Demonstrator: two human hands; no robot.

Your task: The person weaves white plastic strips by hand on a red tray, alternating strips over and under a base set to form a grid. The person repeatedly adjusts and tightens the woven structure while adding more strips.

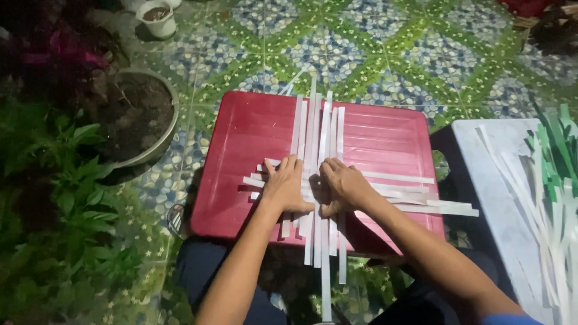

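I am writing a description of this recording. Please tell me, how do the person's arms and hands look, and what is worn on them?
Both forearms are bare. The left hand and right hand wear no gloves, and no rings or watch can be seen. A blue sleeve edge shows on the right upper arm.

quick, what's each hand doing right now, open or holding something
Left hand: open, pressed flat on the crossed white strips.
Right hand: open, fingers resting on the same strips, holding nothing.
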